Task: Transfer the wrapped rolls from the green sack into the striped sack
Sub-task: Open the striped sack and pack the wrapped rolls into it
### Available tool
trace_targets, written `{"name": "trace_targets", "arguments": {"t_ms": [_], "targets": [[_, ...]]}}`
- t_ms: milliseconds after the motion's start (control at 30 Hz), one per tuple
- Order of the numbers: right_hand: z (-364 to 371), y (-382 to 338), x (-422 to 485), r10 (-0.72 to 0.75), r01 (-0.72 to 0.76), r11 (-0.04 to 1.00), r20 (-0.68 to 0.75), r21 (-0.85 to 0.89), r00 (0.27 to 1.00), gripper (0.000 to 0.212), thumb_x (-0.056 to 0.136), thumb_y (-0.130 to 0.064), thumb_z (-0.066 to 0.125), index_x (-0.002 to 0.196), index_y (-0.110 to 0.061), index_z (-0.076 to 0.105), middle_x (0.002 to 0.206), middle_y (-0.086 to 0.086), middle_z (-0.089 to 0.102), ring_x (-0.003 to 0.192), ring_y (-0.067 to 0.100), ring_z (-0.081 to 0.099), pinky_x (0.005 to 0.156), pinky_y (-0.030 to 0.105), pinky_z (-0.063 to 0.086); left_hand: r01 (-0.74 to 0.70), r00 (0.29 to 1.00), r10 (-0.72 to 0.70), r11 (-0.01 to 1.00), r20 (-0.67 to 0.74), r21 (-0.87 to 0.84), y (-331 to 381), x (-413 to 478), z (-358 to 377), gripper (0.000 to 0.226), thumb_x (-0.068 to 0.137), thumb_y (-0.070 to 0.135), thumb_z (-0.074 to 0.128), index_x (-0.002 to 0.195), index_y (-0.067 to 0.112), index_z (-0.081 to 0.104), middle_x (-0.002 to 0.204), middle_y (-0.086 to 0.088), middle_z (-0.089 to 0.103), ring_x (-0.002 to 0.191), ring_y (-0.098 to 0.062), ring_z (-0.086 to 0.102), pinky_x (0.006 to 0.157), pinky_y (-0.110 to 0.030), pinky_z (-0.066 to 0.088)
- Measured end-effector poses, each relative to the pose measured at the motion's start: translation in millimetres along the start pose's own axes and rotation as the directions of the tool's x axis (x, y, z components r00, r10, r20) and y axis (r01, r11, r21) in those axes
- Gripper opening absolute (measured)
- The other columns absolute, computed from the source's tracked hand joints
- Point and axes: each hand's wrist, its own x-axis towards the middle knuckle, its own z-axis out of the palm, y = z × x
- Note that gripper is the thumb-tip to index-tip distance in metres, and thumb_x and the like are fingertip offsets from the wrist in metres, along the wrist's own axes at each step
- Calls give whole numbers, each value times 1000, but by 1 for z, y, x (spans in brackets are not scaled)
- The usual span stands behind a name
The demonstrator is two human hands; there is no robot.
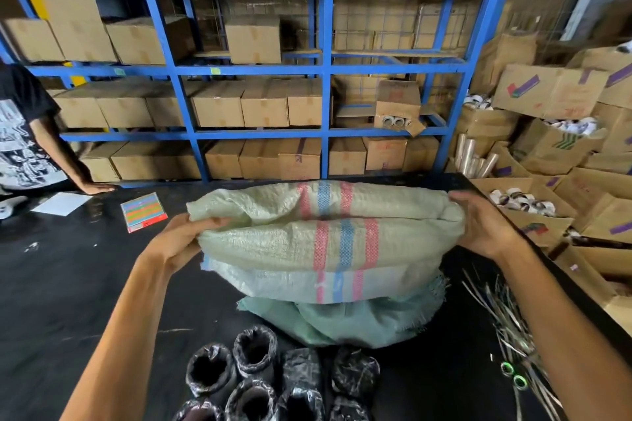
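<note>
Striped sack (328,243): we judge it soft, light.
Our left hand (184,239) and right hand (478,225) each grip one rolled end.

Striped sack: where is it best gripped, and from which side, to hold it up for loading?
Probably the folded top edge of the striped sack, at its two ends, coming in from either side as the left hand and right hand do. The limp woven cloth bunches thick there, which makes it easy to clasp.
</note>
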Motion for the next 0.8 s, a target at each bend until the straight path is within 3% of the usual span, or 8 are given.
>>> {"name": "trace_targets", "arguments": {"t_ms": [100,233,400,500,567,633,700,800], "targets": [[2,4,7,51,-57,900,-26,-433,998,93,45,-29,98,130,-26,61,125,9,68,117,30,63,97,53,52,16,965,30,984,-261,175,-9,11,-1,49,69,8,85,114,4,67,105,-14,75,98,-34,71,76,-41,58],[19,14,18,-86,-157,595,-257,-788,963,72,58,-24,95,119,-25,57,117,2,60,105,21,59,87,47,57,5,750,211,946,-626,325,-16,12,16,62,72,18,84,121,9,47,111,-12,64,93,-30,63,76,-40,53],[30,40,23,-296,-150,517,-341,-843,892,75,55,-37,96,116,-20,57,120,7,58,107,24,57,89,42,52,-140,647,580,728,-495,671,-31,7,25,51,76,15,83,112,3,48,109,-22,59,98,-38,56,83,-47,44],[42,52,22,-507,-228,420,-435,-878,744,66,61,-49,90,113,-23,58,119,12,55,111,33,55,88,47,53,-30,527,681,613,-509,789,-38,8,32,47,72,16,83,112,4,61,113,-25,53,103,-44,50,84,-51,44],[58,59,24,-631,-184,433,-443,-882,637,52,75,-40,81,116,-18,58,119,16,56,111,38,56,84,45,51,-112,541,706,600,-458,792,-37,3,51,30,78,8,74,106,0,65,107,-25,59,99,-45,55,81,-50,46],[78,63,31,-677,-99,518,-478,-850,561,42,87,-30,72,122,-11,58,123,18,59,115,39,57,89,45,50,-201,620,596,749,-510,631,-38,2,76,18,86,6,62,100,-3,68,99,-21,67,92,-41,63,77,-46,51],[97,61,37,-601,36,711,-580,-702,550,43,93,-22,65,132,-5,54,130,19,60,122,37,57,100,44,48,-189,765,134,982,-630,-20,-24,0,103,28,92,10,54,114,0,67,109,-14,69,92,-31,65,73,-37,52],[131,53,44,-370,175,922,-658,-345,655,47,97,-20,57,141,-5,45,136,17,57,124,36,56,101,40,46,-19,944,-218,715,-248,-699,-9,-1,131,29,93,9,41,106,6,67,107,-13,67,85,-28,65,76,-37,55]]}}
